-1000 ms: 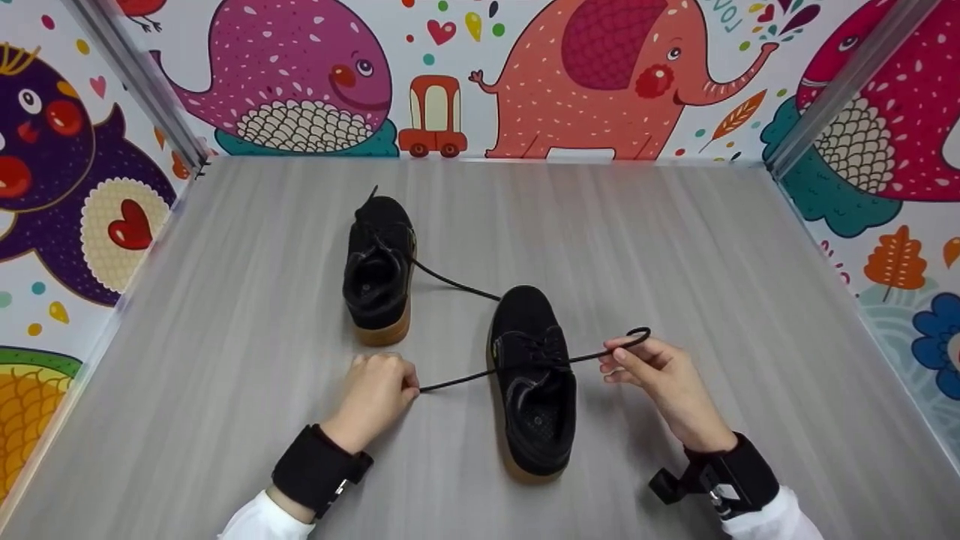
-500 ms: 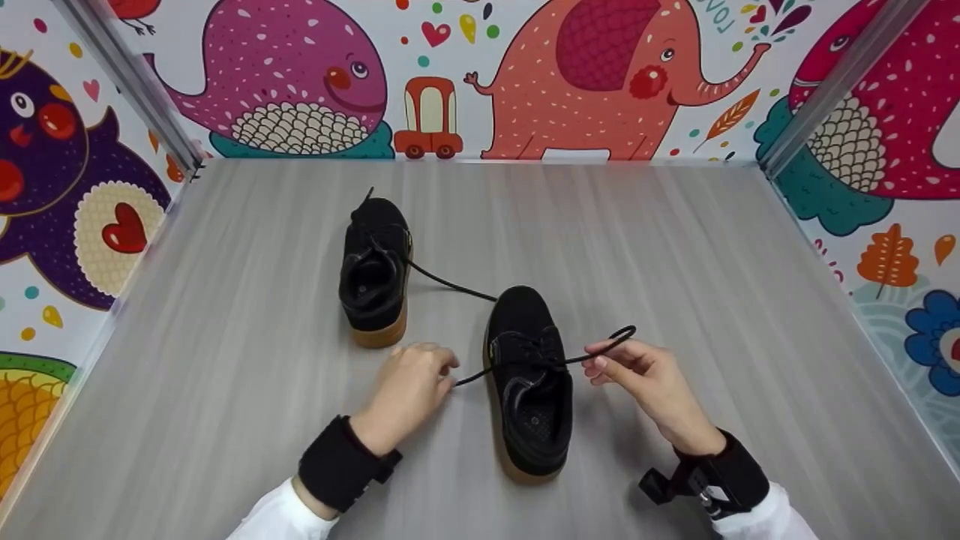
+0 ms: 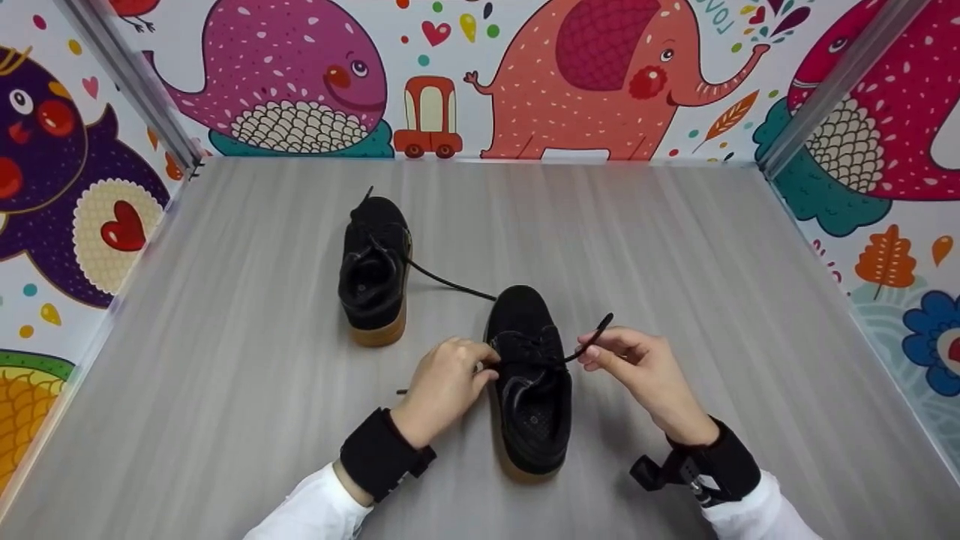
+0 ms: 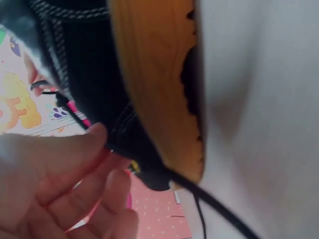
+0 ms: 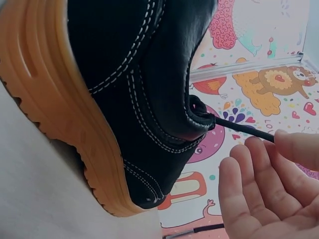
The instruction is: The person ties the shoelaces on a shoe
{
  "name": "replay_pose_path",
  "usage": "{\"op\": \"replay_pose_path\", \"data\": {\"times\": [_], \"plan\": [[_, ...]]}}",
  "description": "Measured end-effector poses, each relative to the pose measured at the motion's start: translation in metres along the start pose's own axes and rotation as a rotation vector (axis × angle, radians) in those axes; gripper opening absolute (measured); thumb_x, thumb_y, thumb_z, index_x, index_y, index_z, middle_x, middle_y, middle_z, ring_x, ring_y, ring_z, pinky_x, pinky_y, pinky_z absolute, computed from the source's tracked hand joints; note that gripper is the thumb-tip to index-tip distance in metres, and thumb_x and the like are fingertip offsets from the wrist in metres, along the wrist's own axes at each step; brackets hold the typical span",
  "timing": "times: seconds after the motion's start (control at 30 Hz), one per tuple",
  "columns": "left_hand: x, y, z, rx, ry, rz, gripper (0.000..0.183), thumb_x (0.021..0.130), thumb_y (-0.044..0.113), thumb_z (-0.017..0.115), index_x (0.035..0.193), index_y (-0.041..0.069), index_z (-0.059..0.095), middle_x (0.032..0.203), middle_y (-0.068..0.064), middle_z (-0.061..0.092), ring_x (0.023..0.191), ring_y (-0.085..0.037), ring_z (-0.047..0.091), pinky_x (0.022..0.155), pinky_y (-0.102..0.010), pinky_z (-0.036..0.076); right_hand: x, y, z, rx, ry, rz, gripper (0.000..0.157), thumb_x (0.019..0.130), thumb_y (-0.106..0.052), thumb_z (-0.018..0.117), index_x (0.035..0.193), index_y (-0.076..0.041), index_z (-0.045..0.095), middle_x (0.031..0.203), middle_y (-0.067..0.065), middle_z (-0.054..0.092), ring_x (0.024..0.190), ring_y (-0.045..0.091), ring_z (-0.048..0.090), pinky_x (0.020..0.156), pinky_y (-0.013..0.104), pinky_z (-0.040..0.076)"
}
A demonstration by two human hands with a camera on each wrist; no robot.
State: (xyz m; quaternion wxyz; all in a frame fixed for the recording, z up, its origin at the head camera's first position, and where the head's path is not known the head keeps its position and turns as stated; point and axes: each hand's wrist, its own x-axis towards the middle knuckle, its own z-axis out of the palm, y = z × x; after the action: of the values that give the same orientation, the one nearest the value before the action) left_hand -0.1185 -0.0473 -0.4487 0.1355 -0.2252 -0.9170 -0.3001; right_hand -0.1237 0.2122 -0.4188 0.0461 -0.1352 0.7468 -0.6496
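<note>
A black shoe with a tan sole stands on the grey floor, toe pointing away from me. My left hand is at its left side, pinching a black shoelace between thumb and forefinger close to the lacing. The lace's tail runs out behind that hand. On the shoe's right, my right hand pinches the other lace end between thumb and forefinger, its remaining fingers spread loosely. The tip of this end sticks up above the fingers. In the head view, the left hand covers part of the lace.
A second black shoe stands farther back on the left, its laces loose. One lace stretches from it to the near shoe's toe. Printed walls with cartoon animals enclose the grey floor at the back and sides.
My left hand has moved right along its lace to the near shoe's side, leaving the lace tail behind it. My right hand has shifted slightly left, and its lace end now points more upward.
</note>
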Motion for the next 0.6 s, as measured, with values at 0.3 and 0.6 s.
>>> {"op": "replay_pose_path", "data": {"times": [0.3,0.6], "plan": [[0.001,-0.001,0.001,-0.048,-0.008,-0.030,0.008,0.078,0.015,0.076,0.084,0.012,0.072,0.084,-0.001,0.070,0.074,-0.013,0.062,0.064,-0.026,0.050,0.005,-0.005,0.007,-0.009,-0.003,-0.030,0.020,0.087,-0.005,0.066,0.100,0.010,0.066,0.096,0.026,0.067,0.078,0.020,0.067,0.075,0.029,0.055],[0.008,0.004,-0.010,-0.061,0.043,0.000,0.004,0.080,0.011,0.074,0.084,0.010,0.073,0.083,-0.001,0.068,0.075,-0.015,0.061,0.066,-0.027,0.050,0.012,-0.010,0.013,-0.068,-0.016,-0.107,0.014,0.088,-0.006,0.065,0.096,0.005,0.069,0.094,0.023,0.068,0.077,0.019,0.067,0.074,0.028,0.055]]}}
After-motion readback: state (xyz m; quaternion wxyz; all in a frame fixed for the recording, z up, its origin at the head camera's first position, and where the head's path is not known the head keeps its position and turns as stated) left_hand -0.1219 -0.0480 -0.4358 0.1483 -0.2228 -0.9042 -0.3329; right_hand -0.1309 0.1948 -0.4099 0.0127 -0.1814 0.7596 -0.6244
